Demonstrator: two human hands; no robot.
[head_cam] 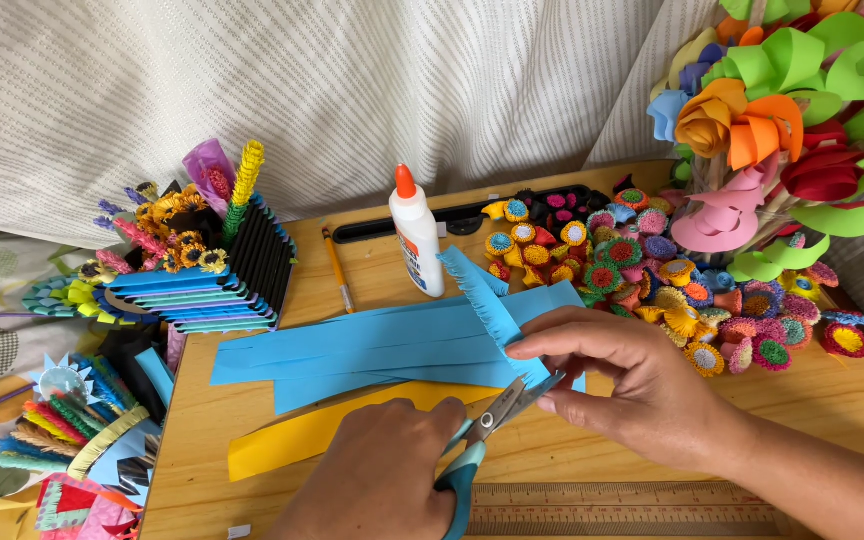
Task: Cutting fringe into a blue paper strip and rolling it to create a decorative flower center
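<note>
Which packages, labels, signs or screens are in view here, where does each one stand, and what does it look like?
Glue bottle: upright at the back of the wooden table, behind the blue paper strips; white, flat-sided, orange cone cap.
Label on the glue bottle: on its front; blue and orange.
Ruler: flat at the near table edge; wooden, with printed marks.
No signs or screens in view.

Paper strips [372,350] lie mid-frame on the tabletop [832,400]. Behind them stands a glue bottle [416,235], with a pencil [338,268] just left of it. A heap of paper flowers [672,270] fills the right, a ruler [622,508] lies along the lower edge, and the scissors [482,440] sit at lower centre.
</note>
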